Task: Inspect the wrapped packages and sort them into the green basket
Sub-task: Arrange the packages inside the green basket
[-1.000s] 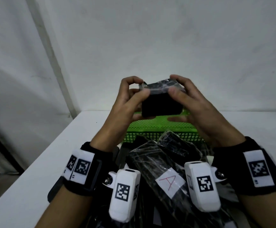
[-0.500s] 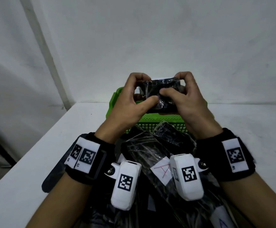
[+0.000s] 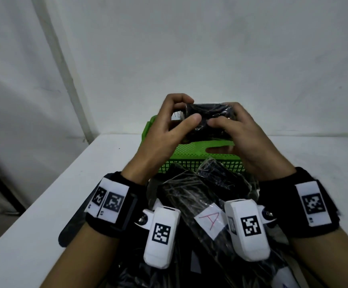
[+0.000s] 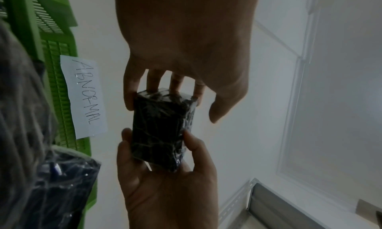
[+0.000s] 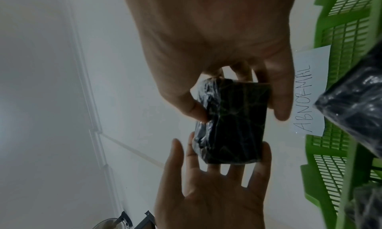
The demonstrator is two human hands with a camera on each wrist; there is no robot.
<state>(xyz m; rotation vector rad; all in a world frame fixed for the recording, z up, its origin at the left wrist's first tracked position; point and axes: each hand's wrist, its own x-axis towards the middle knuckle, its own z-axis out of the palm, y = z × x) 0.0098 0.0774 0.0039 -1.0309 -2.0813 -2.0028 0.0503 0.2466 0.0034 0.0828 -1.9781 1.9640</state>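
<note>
I hold a small black wrapped package [image 3: 208, 121] in the air with both hands, above the near rim of the green basket [image 3: 191, 154]. My left hand [image 3: 189, 110] pinches its left end between thumb and curled fingers. My right hand [image 3: 223, 115] grips the right end the same way. In the left wrist view the package [image 4: 163, 129] sits between my left hand [image 4: 155, 134] below and the right hand's fingers [image 4: 132, 102] above. In the right wrist view the package [image 5: 233, 121] shows wrinkled clear film. A paper label reading ABNORMAL [image 4: 84, 97] hangs on the basket [image 4: 57, 85].
A pile of black wrapped packages [image 3: 191, 196] lies on the white table [image 3: 44, 204] between my forearms, just in front of the basket. One carries a white label with a red A [image 3: 209, 220]. A white wall stands close behind the basket.
Both hands have turned the package between them, from an upright face toward me to lying lengthwise, and lowered it slightly toward the basket. The grip has stayed on both ends.
</note>
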